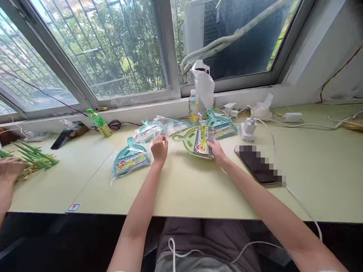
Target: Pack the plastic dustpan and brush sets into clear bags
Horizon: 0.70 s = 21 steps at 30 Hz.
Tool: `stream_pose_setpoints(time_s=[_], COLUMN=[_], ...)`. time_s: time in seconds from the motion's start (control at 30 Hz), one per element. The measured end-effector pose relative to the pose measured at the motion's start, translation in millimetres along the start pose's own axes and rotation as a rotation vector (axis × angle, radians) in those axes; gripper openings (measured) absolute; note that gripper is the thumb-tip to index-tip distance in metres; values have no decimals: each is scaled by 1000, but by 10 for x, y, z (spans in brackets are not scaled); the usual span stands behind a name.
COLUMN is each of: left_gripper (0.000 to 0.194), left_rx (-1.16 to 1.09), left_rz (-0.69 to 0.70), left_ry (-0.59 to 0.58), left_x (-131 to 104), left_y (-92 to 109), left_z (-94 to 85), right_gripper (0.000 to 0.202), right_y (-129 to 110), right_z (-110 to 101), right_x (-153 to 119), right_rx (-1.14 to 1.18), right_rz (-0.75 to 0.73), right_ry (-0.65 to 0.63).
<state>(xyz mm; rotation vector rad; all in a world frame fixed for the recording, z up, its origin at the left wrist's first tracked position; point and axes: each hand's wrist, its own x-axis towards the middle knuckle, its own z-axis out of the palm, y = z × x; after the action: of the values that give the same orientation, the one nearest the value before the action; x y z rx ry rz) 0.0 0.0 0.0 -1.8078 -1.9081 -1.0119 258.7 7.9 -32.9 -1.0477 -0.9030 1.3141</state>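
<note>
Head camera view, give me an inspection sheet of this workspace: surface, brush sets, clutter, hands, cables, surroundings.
Surface: pale table, seam at left, small sticker at its front edge.
Brush sets: green dustpan set in hand; several teal ones about, the front-left teal set in clear film.
Clutter: green bottle, clear bottle, dark flat device, partly pixelated.
Hands: right hand grips the green set; left hand is near wrapped sets, hold unclear.
Cables: white cable at right, dark coil behind.
Surroundings: windows behind; another person's hand on green stalks.
</note>
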Motion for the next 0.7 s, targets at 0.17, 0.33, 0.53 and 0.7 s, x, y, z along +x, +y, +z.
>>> stream_pose_setpoints(time_s=[0.17,0.33,0.53,0.7], left_gripper=[15,15,15,22], left_rx=[-100,-243,-354,-486], left_rz=[189,366,310,293], left_ry=[82,-4,25,-47], left_x=[-96,-198,-183,-183], left_y=[173,366,392,423], left_z=[55,57,31,15], right_gripper=[29,29,35,38], right_y=[48,50,48,80], right_z=[66,150,136,158], right_x=[-55,-120,-108,-95], right_rx=[35,43,88,126], right_rz=[-76,-97,-173,-245], right_ry=[-39,-163,-144,-91])
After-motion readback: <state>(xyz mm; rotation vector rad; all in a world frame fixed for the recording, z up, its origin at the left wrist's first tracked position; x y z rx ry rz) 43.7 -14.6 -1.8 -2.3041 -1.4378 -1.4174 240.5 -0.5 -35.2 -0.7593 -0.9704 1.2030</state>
